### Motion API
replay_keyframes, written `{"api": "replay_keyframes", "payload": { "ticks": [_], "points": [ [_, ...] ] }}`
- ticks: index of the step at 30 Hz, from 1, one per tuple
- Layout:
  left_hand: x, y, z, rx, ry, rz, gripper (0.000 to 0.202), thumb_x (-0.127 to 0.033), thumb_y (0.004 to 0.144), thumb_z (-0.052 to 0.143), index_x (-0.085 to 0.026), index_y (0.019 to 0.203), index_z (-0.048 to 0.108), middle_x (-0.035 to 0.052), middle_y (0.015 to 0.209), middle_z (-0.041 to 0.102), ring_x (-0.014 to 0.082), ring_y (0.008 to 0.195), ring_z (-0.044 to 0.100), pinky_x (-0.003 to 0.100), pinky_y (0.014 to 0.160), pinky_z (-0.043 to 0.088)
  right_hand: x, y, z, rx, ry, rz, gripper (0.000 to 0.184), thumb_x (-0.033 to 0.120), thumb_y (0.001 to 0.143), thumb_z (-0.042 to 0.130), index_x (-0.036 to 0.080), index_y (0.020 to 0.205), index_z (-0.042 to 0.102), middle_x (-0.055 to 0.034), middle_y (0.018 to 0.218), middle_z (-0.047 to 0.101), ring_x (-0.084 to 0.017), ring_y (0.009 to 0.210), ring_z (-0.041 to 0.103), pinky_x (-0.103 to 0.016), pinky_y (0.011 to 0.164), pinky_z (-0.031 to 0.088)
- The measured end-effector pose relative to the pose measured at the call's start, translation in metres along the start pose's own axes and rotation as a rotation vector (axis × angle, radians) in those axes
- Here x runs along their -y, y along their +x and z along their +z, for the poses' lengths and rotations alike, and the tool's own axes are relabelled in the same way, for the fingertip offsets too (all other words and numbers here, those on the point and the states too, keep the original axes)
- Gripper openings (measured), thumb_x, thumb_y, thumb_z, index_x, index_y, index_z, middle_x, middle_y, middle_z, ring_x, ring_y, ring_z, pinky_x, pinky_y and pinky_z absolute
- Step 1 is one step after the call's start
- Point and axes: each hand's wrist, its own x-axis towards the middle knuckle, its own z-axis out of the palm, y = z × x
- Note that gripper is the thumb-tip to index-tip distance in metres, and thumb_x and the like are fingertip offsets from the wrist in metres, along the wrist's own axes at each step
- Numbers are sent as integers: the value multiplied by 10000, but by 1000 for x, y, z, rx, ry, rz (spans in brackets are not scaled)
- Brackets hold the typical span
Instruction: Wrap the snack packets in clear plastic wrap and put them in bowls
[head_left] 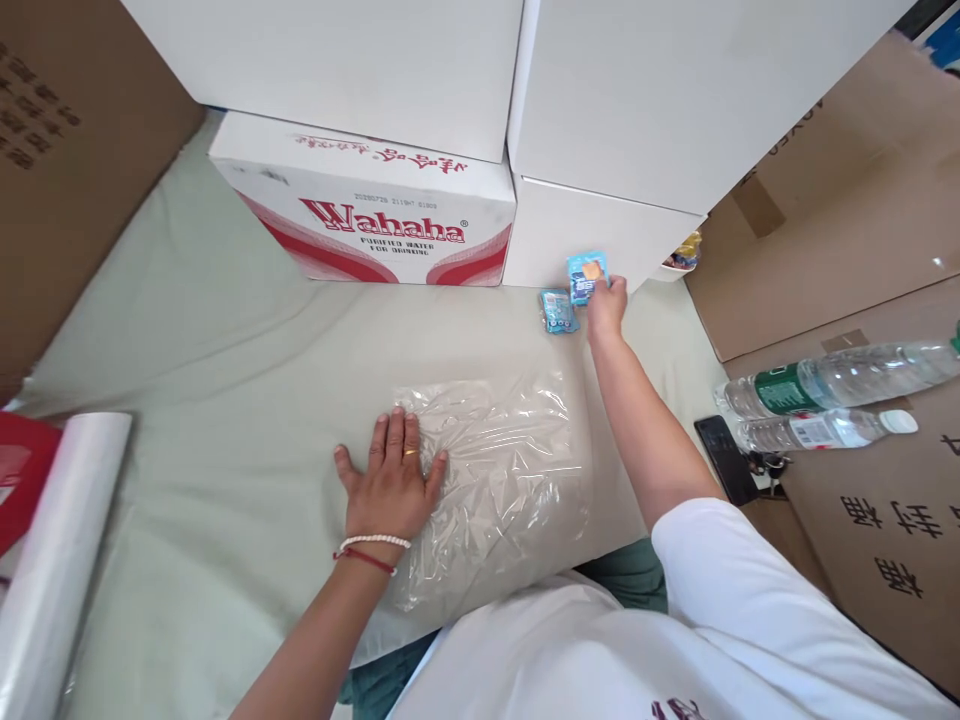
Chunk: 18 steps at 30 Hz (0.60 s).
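My left hand (391, 478) lies flat with fingers spread on the left part of a clear plastic bag (510, 470), which is spread on the pale green cloth (195, 380). My right hand (606, 305) is stretched far forward and pinches a small blue snack packet (586, 276) near the foot of a plain white box (577, 235). A second small blue packet (556, 310) lies on the cloth just left of that hand.
A white and red Wahaha carton (375, 215) stands at the back under more white boxes. A roll of clear film (52, 560) lies at the left. At the right lie two water bottles (832, 400), a dark phone (724, 458) and brown cardboard (840, 210).
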Motion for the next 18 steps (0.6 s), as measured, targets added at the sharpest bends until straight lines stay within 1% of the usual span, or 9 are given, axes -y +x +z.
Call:
{"api": "replay_keyframes", "payload": {
  "ticks": [1, 3, 4, 7, 9, 11, 13, 16, 18],
  "points": [
    [0, 0, 0, 0, 2, 1, 733, -506, 1065, 226, -83, 1657, 311, 196, 1739, 265, 332, 1621, 256, 737, 1257, -83, 2, 0, 8, -20, -132, 2, 305, 463, 999, 450, 193, 1042, 585, -156, 1104, 635, -302, 1097, 610, -506, 963, 505],
    [0, 0, 1, 6, -1, -2, 720, -498, 1068, 237, -99, 1664, 303, 194, 1740, 262, 332, 1622, 255, 739, 1255, -89, 5, -8, 16, -40, -214, 71, 266, 413, 950, 557, 168, 1035, 619, -217, 1214, 604, -371, 1258, 519, -587, 1079, 423],
    [0, 0, 1, 10, -6, -4, 712, -491, 1069, 242, -110, 1668, 299, 192, 1741, 260, 332, 1623, 253, 737, 1255, -94, 6, -13, 16, -50, -231, 52, 273, 393, 935, 589, 155, 1060, 632, -244, 1280, 574, -397, 1319, 460, -615, 1107, 390],
    [0, 0, 1, 13, -18, -12, 697, -477, 1073, 261, -127, 1675, 287, 187, 1746, 251, 327, 1631, 234, 719, 1258, -122, 7, -33, 6, -57, -301, -152, 384, 367, 972, 560, 137, 1274, 616, -256, 1473, 466, -395, 1412, 332, -637, 1176, 309],
    [-1, -1, 0, 22, -13, -15, 694, -476, 1075, 281, -127, 1675, 289, 183, 1749, 239, 327, 1636, 218, 712, 1259, -134, 6, -44, -2, 62, -298, -330, 424, 352, 999, 529, 145, 1363, 598, -227, 1504, 483, -356, 1405, 351, -603, 1219, 273],
    [-1, -2, 0, 43, -1, -13, 697, -482, 1075, 302, -123, 1672, 297, 180, 1750, 225, 332, 1639, 207, 717, 1263, -122, 4, -52, -7, 230, -261, -419, 371, 348, 964, 591, 162, 1275, 673, -194, 1452, 570, -336, 1375, 417, -567, 1243, 270],
    [0, -3, 1, 55, 1, -4, 706, -502, 1074, 308, -126, 1672, 299, 172, 1752, 212, 332, 1644, 191, 718, 1274, -92, 0, -57, -7, 331, -248, -437, 306, 358, 890, 685, 164, 1122, 734, -203, 1450, 588, -371, 1395, 424, -605, 1257, 241],
    [3, -3, 3, 51, -18, -4, 716, -535, 1076, 275, -152, 1681, 278, 148, 1761, 192, 326, 1653, 164, 711, 1291, -44, -3, -66, -3, 340, -178, -390, 286, 383, 865, 724, 176, 1059, 759, -210, 1537, 543, -404, 1478, 374, -638, 1284, 157],
    [5, -3, 5, 49, -31, -10, 716, -540, 1077, 255, -162, 1685, 262, 138, 1763, 191, 322, 1654, 159, 711, 1295, -28, -2, -83, -4, 339, -120, -366, 325, 439, 880, 724, 193, 1088, 766, -190, 1543, 557, -388, 1485, 407, -617, 1293, 183]
  ]
}}
